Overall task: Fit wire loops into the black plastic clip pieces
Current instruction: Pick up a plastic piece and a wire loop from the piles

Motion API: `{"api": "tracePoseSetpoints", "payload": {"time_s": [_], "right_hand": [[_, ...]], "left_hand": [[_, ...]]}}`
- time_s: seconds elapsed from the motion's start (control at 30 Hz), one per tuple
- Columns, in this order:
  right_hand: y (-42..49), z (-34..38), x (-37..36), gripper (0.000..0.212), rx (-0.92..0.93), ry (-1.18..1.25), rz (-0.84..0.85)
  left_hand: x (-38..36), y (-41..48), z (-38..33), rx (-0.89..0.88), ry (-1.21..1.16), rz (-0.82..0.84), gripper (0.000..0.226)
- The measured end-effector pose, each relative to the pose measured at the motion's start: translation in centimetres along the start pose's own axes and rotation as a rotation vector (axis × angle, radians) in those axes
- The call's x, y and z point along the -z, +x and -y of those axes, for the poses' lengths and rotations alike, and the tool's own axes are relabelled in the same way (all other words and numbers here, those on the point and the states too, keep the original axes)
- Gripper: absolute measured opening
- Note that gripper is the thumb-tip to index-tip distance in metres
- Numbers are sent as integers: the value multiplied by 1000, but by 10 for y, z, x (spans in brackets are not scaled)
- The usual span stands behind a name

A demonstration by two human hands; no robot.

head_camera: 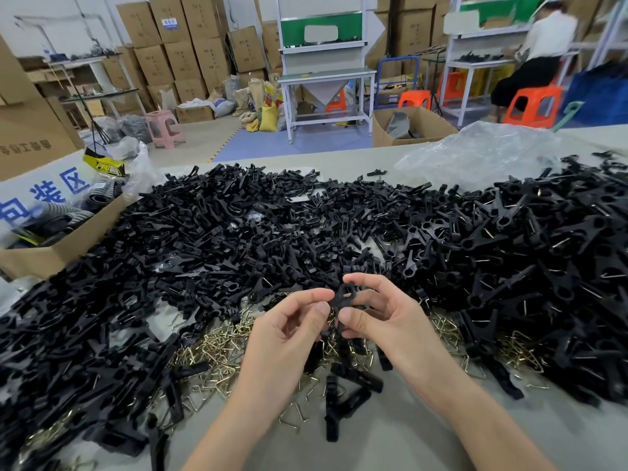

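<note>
1. Centrally, a black clip piece (345,295) is held just above the near middle of the table (407,440), pinched between both hands. Its lower end is hidden behind the thumbs.
2. The left hand (289,331) grips the clip's left side with thumb and forefinger curled in. A brassy glint beside the thumb tip may be a wire loop, but it is too covered to be sure.
3. The right hand (384,317) clamps the clip too, thumb on its lower part and forefinger bent over its ringed top. The other fingers are mostly out of sight.
4. Under the hands, loose wire loops (217,348) lie scattered on the table, partly buried by black parts.
5. A heap of black clip pieces (238,232) spreads across the table and is cut off at both side edges. Clips at the right (543,239) show wire in them.
6. A crumpled clear bag (482,151) lies beyond the heap.
7. An open cardboard box (68,246) sits at the left, its contents blurred.
</note>
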State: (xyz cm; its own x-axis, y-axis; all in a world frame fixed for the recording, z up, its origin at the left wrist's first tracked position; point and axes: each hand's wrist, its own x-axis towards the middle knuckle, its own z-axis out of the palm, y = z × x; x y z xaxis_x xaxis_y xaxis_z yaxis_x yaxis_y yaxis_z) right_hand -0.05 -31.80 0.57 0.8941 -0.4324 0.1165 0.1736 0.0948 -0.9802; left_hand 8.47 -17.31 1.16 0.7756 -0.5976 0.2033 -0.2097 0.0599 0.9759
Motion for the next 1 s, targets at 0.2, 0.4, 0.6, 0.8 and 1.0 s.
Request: {"api": "tracePoseSetpoints", "payload": {"time_s": [0.2, 0.4, 0.6, 0.8, 1.0], "right_hand": [[-2, 3, 1, 39, -14, 11, 36], [1, 2, 5, 31, -18, -24, -55], [5, -2, 13, 35, 15, -32, -179], [7, -3, 13, 48, 30, 26, -220], [5, -2, 12, 36, 36, 8, -212]], "left_hand": [[4, 0, 1, -46, 70, 32, 21], [11, -1, 3, -106, 291, -13, 30], [40, 6, 14, -160, 923, -132, 24], [40, 4, 24, -96, 1225, 57, 42], [28, 8, 20, -206, 1239, 98, 42]]}}
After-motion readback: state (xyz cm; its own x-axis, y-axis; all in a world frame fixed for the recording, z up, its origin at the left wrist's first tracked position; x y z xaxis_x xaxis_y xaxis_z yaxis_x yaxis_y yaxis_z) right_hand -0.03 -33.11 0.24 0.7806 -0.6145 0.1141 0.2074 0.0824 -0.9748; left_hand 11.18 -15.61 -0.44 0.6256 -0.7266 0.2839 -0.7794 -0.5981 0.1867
